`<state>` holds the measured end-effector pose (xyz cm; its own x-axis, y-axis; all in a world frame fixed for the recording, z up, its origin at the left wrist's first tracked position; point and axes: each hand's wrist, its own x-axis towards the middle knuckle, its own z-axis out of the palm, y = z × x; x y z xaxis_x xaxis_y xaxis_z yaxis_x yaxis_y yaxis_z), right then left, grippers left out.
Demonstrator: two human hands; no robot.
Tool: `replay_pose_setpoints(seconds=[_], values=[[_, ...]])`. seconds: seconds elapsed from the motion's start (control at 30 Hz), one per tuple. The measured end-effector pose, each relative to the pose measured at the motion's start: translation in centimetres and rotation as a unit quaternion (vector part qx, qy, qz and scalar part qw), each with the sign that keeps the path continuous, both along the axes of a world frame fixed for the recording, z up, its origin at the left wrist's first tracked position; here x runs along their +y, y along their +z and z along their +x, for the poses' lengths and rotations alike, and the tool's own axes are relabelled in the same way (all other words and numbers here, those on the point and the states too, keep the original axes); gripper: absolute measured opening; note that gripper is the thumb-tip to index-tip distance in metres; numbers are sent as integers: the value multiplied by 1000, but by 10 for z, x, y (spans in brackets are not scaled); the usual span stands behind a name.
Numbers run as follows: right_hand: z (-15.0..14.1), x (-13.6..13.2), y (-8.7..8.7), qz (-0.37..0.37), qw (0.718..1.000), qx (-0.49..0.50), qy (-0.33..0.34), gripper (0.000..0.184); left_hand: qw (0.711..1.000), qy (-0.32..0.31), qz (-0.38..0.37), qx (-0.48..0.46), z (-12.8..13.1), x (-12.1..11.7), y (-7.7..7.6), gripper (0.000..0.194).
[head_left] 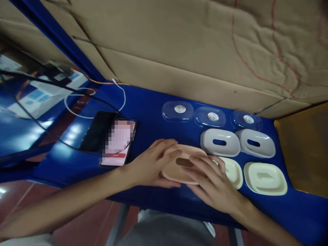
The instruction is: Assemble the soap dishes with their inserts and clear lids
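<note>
A peach-coloured oval soap dish (pixel 176 172) with a slot in its middle is between both hands near the table's front edge. My left hand (pixel 156 164) is closed round its left end, thumb across the top. My right hand (pixel 211 177) grips the right end, its fingers lying over the top near the slot. Just right of that hand is a cream oval dish (pixel 234 174), partly hidden by the fingers. Another cream dish (pixel 266 178) with a raised middle lies further right. Behind them sit two white slotted dishes, one left (pixel 208 141) and one right (pixel 266 145).
Three clear lids with round stickers, left (pixel 170 111), middle (pixel 203 118) and right (pixel 238 119), line the back of the blue table (pixel 148 106). A lit phone (pixel 123 136) and black device (pixel 98 130) lie left, among cables. A cardboard box (pixel 304 147) stands right.
</note>
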<state>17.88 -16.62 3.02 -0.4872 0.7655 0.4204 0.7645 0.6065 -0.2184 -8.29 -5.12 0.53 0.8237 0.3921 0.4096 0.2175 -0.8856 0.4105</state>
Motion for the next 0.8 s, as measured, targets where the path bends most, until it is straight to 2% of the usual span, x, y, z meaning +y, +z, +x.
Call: replay_pose_setpoints(seconds=[0.17, 0.27, 0.5, 0.67, 0.8], values=[[4, -1, 1, -22, 999, -6, 32, 21, 995, -82, -32, 36, -2, 8, 0, 95], [7, -2, 1, -36, 999, -12, 39, 21, 993, -99, -33, 55, -3, 9, 2, 95], [18, 1, 4, -74, 995, -51, 52, 33, 984, -62, 5, 168, -9, -2, 12, 99], [20, 4, 5, -81, 992, -87, 52, 43, 987, -47, -6, 154, -10, -3, 11, 99], [18, 6, 5, -83, 991, -97, 45, 43, 990, -24, -76, 117, -2, -2, 11, 94]])
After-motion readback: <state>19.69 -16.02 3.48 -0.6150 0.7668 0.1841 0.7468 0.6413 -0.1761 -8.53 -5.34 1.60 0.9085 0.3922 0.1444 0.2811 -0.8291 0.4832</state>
